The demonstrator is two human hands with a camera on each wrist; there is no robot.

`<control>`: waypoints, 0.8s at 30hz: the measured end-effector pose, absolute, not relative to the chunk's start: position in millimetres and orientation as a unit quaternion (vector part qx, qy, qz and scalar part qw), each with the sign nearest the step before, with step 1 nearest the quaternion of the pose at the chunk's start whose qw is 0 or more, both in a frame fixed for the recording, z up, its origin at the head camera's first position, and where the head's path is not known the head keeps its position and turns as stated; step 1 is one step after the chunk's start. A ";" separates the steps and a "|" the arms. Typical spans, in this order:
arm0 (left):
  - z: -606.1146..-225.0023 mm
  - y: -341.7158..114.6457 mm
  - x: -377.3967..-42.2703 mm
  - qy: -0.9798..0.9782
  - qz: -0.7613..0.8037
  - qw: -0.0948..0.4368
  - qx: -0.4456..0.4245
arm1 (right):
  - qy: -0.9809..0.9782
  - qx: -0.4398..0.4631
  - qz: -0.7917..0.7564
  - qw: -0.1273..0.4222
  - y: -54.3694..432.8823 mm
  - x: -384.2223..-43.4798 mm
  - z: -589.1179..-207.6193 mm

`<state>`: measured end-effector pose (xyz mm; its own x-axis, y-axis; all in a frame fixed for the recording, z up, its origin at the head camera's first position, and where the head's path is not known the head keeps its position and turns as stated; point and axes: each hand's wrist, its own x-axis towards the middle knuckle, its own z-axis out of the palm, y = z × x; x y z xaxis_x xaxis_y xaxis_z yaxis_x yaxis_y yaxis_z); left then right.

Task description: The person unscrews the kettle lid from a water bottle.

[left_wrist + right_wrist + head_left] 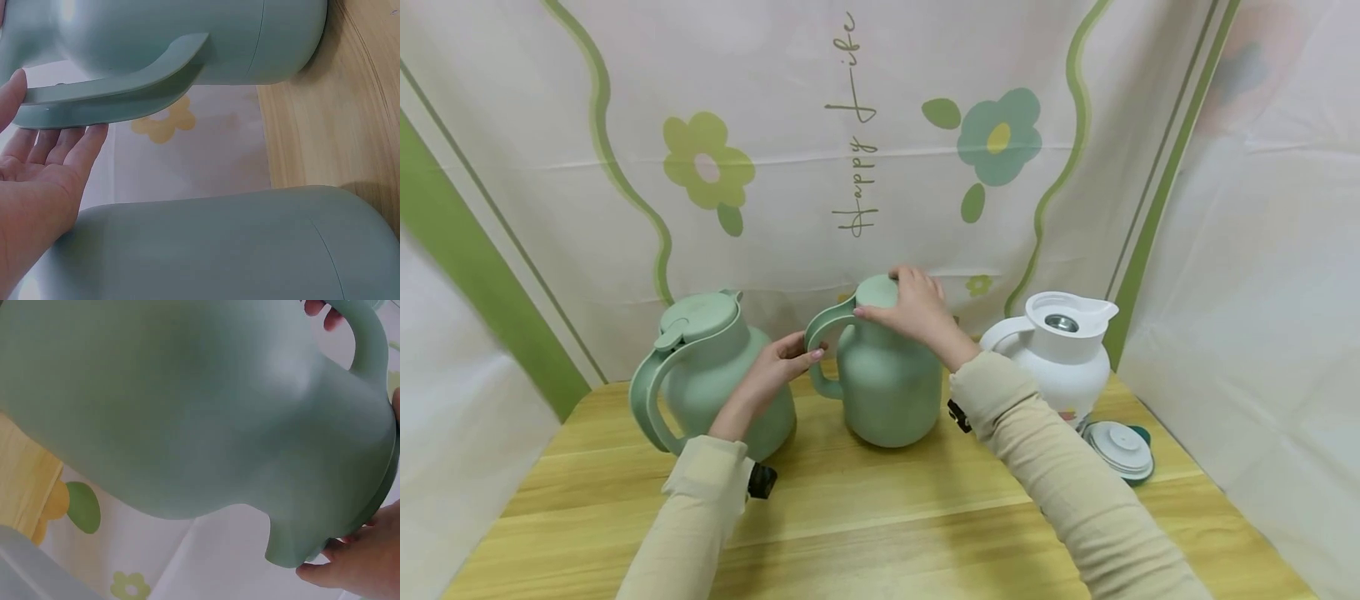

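A green thermos jug (891,392) stands upright on the table. My left hand (767,371) holds its handle (94,100), with the thumb on one side and the fingers on the other in the left wrist view. Across the jug's lid (874,291) lies my right hand (919,307), gripping it from both sides. The right wrist view shows fingers at the lid's edge beside the spout (289,540); the lid appears seated on the jug.
Another green jug (730,400), lidded, stands left, close to my left forearm. At right is a white jug (1063,367) with its top uncovered. Its neighbour, a round lid (1118,446), lies on the wooden table (850,533). A printed cloth (775,75) hangs behind.
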<state>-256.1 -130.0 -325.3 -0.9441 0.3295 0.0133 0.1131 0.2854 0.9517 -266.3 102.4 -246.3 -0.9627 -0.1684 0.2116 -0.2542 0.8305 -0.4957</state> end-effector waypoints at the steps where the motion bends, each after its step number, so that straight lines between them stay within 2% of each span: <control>1: -325.5 -130.1 -255.9 0.796 0.581 0.092 0.140 | -0.952 0.109 0.274 0.082 102.4 -266.7 -246.8; 17: -325.4 -131.0 -255.5 0.793 0.587 0.089 0.136 | -0.944 0.043 0.321 0.061 112.0 -262.4 -240.4; 24: -325.3 -130.3 -255.3 0.797 0.582 0.093 0.132 | -0.948 0.081 0.307 0.034 124.1 -262.7 -236.3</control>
<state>-255.3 -130.3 -325.3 -0.9481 0.3179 0.0052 0.1015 0.2870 0.9525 -262.7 124.1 -236.3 -0.9846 -0.1329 0.1139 -0.1744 0.7989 -0.5756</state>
